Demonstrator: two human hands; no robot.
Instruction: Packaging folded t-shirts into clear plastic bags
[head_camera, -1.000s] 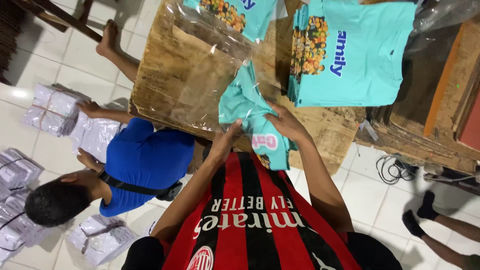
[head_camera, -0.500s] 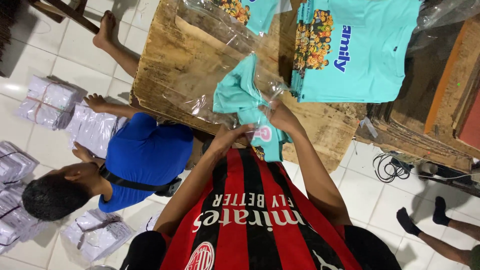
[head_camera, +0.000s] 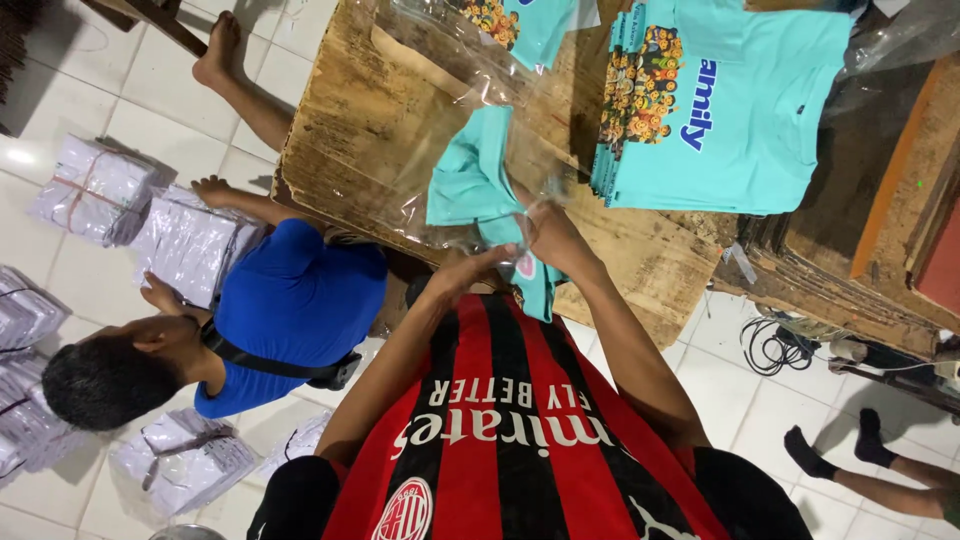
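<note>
Both hands gripped one folded turquoise shirt (head_camera: 470, 185) at its near end, where it entered a clear plastic bag (head_camera: 420, 150). The left hand (head_camera: 470, 268) and right hand (head_camera: 548, 238) were closed on it; its long axis ran away over the wooden table (head_camera: 340, 120).

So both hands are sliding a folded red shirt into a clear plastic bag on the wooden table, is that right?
Not quite: the shirt is turquoise, not red, as the head view shows. The red and black stripes belong to the jersey the person wears. Otherwise yes: the left hand and right hand slide it into the clear bag on the wooden table.
</note>
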